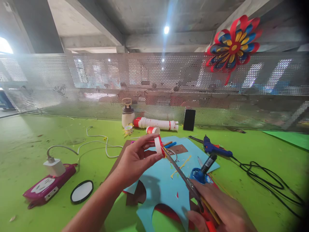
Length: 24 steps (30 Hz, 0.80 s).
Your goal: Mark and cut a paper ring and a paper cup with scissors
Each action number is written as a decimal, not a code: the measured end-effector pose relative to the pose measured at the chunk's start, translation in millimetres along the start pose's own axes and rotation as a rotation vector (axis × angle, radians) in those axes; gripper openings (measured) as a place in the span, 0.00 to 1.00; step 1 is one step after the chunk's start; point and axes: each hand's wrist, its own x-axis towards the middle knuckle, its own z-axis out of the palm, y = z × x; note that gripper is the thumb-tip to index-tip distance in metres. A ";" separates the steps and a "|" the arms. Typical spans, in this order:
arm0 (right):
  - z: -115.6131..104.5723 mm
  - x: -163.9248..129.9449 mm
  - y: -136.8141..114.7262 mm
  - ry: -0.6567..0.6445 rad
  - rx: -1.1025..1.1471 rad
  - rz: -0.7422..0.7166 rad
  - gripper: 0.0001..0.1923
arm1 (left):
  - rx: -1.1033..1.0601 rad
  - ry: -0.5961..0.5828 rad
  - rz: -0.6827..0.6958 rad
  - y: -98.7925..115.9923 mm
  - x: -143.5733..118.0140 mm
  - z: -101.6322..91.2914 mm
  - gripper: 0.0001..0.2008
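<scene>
My left hand (142,158) pinches a short white and red ring (158,145), which looks like a cut piece of paper cup. In my right hand (217,206) is a pair of scissors (180,172) with red handles, its blades pointing up and left so that the tips meet the ring's right edge. Whether the blades are parted there is hard to make out. A thin yellowish stick-like thing (210,209) lies along the right hand's fingers. Below both hands spreads cut light blue paper (166,190), with scraps of brown card and yellow strips on it.
A purple power strip (50,187) with a white plug and a round black-rimmed disc (82,192) lie left. A blue glue gun (216,148) with its black cord lies right, near a black marker (209,163). Behind stand a spray bottle (127,116), stacked paper cups (158,123) and a phone (189,120).
</scene>
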 end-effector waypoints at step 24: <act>0.8 -0.8 2.7 -0.007 -0.038 -0.066 0.23 | -0.007 0.004 -0.036 0.3 0.0 0.9 0.24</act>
